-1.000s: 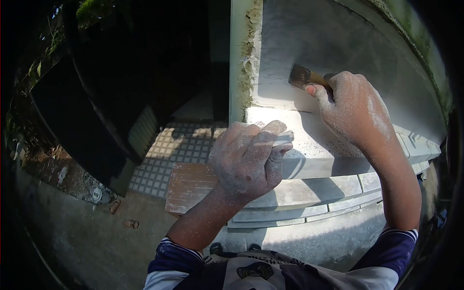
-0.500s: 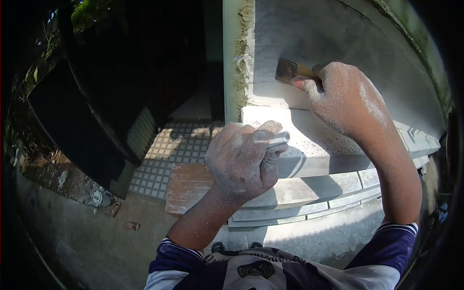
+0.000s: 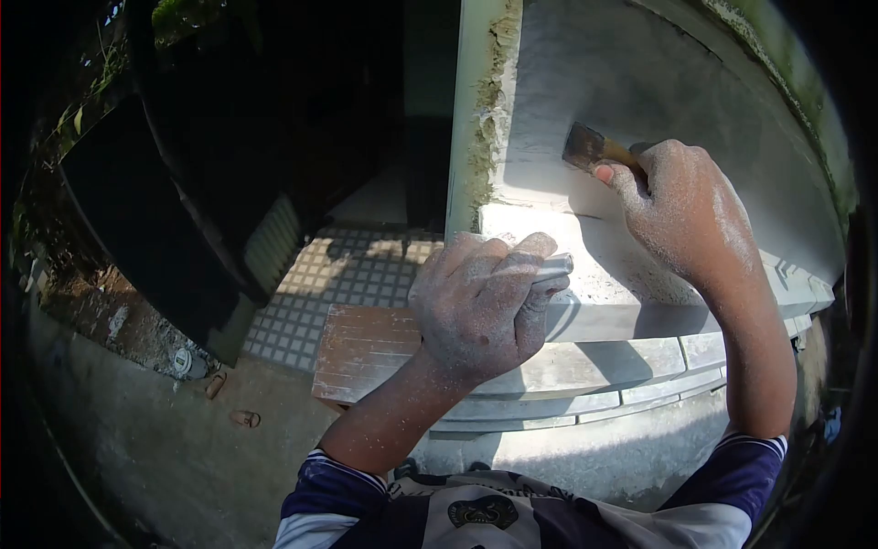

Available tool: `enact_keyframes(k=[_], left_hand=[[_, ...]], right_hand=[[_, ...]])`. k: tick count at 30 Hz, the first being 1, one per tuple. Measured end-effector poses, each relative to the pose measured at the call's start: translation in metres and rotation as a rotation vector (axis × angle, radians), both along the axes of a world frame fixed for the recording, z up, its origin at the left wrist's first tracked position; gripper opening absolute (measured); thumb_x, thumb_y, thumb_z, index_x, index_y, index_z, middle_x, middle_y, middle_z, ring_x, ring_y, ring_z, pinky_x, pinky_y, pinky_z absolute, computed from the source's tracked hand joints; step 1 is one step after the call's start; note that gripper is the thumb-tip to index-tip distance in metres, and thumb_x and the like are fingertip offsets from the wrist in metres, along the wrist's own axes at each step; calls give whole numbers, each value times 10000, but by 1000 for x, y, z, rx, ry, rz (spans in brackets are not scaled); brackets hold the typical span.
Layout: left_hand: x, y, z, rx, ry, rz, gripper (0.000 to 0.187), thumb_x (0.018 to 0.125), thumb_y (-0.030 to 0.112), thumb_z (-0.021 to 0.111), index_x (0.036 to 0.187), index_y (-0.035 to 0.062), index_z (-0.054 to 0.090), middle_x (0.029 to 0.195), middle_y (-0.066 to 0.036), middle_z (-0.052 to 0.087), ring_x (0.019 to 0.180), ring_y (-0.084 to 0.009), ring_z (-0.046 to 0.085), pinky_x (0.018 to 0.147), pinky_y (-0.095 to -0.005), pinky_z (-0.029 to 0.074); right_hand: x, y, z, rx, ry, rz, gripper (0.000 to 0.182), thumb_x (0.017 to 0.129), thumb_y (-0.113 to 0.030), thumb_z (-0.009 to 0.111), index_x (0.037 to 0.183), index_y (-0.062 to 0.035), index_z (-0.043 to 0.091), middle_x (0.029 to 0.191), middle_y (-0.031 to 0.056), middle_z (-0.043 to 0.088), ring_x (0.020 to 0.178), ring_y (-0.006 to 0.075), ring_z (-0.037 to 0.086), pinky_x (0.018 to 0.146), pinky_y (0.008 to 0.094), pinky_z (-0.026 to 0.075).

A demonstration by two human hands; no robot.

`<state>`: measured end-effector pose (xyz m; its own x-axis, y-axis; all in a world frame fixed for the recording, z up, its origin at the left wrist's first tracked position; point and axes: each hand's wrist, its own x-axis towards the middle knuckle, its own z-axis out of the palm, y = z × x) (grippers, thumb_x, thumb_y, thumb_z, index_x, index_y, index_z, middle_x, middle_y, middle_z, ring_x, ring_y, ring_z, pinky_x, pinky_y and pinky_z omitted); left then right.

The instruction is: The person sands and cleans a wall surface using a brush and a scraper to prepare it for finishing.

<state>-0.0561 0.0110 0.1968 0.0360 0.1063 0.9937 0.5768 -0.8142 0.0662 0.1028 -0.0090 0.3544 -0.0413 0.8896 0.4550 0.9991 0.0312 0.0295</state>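
Observation:
My right hand (image 3: 686,206), coated in white dust, is closed round the wooden handle of a hammer (image 3: 583,146). Its dark, blocky head points left, raised in front of the grey wall face. Lower and to the left, my left hand (image 3: 480,306) is wrapped round what looks like a metal chisel (image 3: 555,267); only its blunt round end sticks out of the fist, and the rest is hidden. This fist is above the near edge of a pale ledge (image 3: 604,316) scattered with crumbs and dust. The hammer head is apart from the chisel.
A chipped, rough wall edge (image 3: 489,128) rises behind my left hand. Stepped slabs (image 3: 594,366) lie below the ledge, beside a brown dusty board (image 3: 366,343). Patterned tiles (image 3: 302,316) lead to a dark doorway at left. Sandals (image 3: 245,418) lie on the concrete floor.
Both hands, with the hammer and chisel, appear farther right in view; the wall edge has shifted right too, so the camera has turned somewhat. Both grips are unchanged.

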Motion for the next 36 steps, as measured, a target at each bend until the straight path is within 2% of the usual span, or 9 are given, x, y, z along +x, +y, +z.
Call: enact_keyframes(k=[7, 11, 16, 18, 20, 24, 27, 33, 36], left_hand=[[-1, 1, 1, 0, 21, 84, 137, 968, 129, 630, 964, 19, 712, 883, -98, 729, 696, -225, 628, 610, -351, 503], [-1, 4, -2, 37, 35, 73, 148, 1007, 141, 595, 1017, 15, 673, 891, -119, 726, 700, -220, 631, 611, -348, 508], [1, 7, 1, 83, 62, 93, 190, 1051, 172, 552, 1115, -2, 598, 884, -123, 727, 736, -201, 668, 626, -326, 530], [0, 3, 0, -2, 37, 80, 223, 1062, 197, 543, 1134, -13, 568, 889, -129, 728, 763, -184, 685, 656, -310, 540], [0, -3, -4, -160, -43, 30, 261, 1070, 223, 534, 1151, -25, 537, 898, -138, 727, 795, -165, 696, 696, -294, 547], [1, -6, -6, -195, -86, -115, 314, 1077, 191, 496, 1246, -63, 425, 967, -173, 706, 857, -141, 701, 782, -278, 549], [5, -3, -6, -192, -236, -237, 207, 997, 121, 627, 1128, -28, 568, 922, -143, 700, 747, -196, 688, 670, -334, 549], [-11, -25, 46, -160, 163, 366, 116, 898, 129, 735, 980, 48, 749, 962, -63, 661, 861, -210, 638, 786, -369, 508], [-6, -16, 76, -67, 332, 467, 139, 882, 162, 766, 978, 62, 758, 946, -57, 676, 873, -229, 641, 827, -383, 494]], right_hand=[[-18, 7, -1, -135, -39, 126, 447, 1019, -332, 610, 868, 61, 760, 682, 251, 689, 660, 355, 732, 671, 438, 601], [34, -8, -13, -126, -26, 73, 367, 1013, -276, 604, 880, 47, 714, 699, 246, 683, 675, 364, 710, 681, 461, 563], [96, -52, -49, 131, 73, 247, 91, 938, -66, 623, 955, 22, 609, 811, 219, 655, 752, 390, 675, 693, 472, 509], [118, -56, -59, 203, 64, 402, 128, 847, 20, 669, 968, 9, 629, 867, 168, 625, 755, 387, 652, 672, 467, 492], [135, -54, -65, 256, 121, 443, 143, 821, 15, 698, 958, 3, 659, 861, 145, 629, 751, 367, 639, 670, 456, 492], [154, -45, -77, 373, 147, 401, 128, 812, -55, 745, 929, -12, 717, 853, 114, 632, 790, 325, 617, 743, 442, 484], [159, -38, -85, 462, 176, 383, 131, 829, -133, 756, 919, -39, 738, 860, 93, 644, 825, 305, 609, 829, 436, 452], [166, -29, -98, 535, 133, 386, 119, 834, -202, 765, 876, -92, 751, 848, 53, 664, 821, 273, 614, 818, 415, 418], [164, -27, -103, 611, 134, 393, 109, 829, -183, 744, 864, -81, 727, 837, 71, 656, 835, 289, 612, 821, 411, 417]])
